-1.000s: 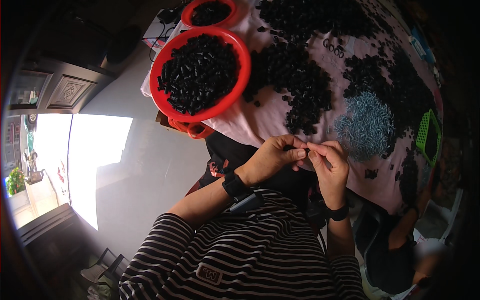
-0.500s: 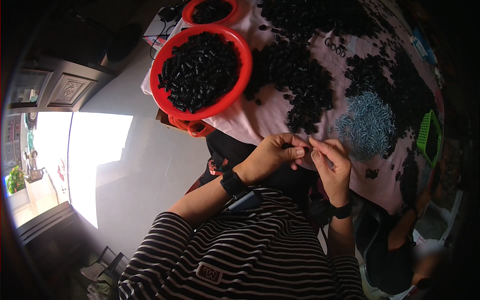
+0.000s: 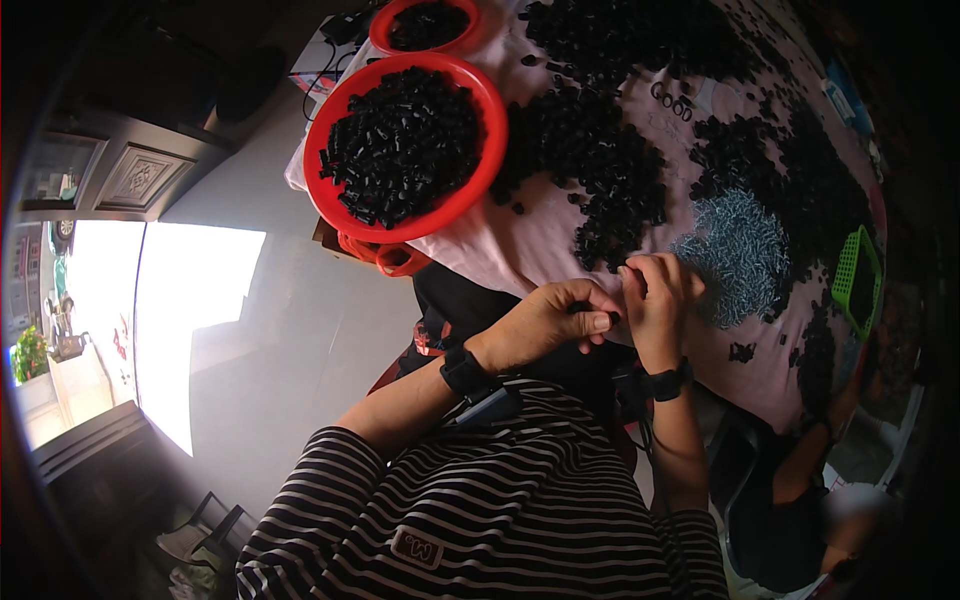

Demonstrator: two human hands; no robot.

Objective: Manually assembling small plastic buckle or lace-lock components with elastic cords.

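Observation:
My left hand (image 3: 550, 325) is closed, pinching a small black plastic part (image 3: 614, 318) between thumb and fingers at the table's near edge. Close beside it is my right hand (image 3: 657, 305), turned with its back toward me and its fingers curled. Whatever those right fingers grip, if anything, is too small or hidden to make out. Just right of that hand lies a heap of small bluish-silver screws (image 3: 738, 255). Beyond both hands, loose black plastic parts (image 3: 610, 160) are piled on the pink tablecloth (image 3: 545, 225).
A red basin (image 3: 492, 150) full of black parts stands at the left, with a smaller red basin (image 3: 470, 35) behind it. At the right edge is a green basket (image 3: 852, 275). Another person's arm (image 3: 805, 465) shows at the lower right.
My right hand has rotated, its back now facing me, and its fingers have curled. My left hand keeps its pinch on the black part, almost unmoved.

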